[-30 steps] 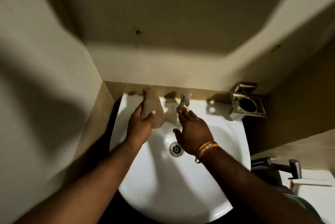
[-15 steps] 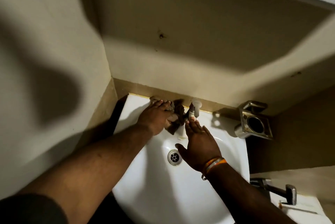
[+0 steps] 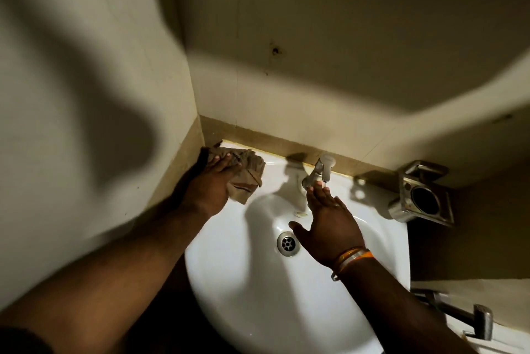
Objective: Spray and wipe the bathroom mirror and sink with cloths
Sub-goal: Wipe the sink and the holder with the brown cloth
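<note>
A white sink (image 3: 249, 290) hangs on the tiled wall, with a metal drain (image 3: 287, 243) in its bowl and a chrome tap (image 3: 319, 173) at the back rim. My left hand (image 3: 210, 181) presses a crumpled brown cloth (image 3: 246, 174) onto the sink's back left corner, fingers laid flat over it. My right hand (image 3: 329, 221) hovers over the bowl with straight fingers, its fingertips just below the tap spout. An orange and silver bangle sits on that wrist.
A metal holder (image 3: 421, 196) is fixed to the wall right of the sink. Another chrome tap (image 3: 459, 315) juts out at the lower right. The side wall stands close on the left, and a white ledge edge crosses the top right.
My left hand has slid the cloth leftwards from beside the tap into the sink's back left corner. My right hand has stayed under the tap spout.
</note>
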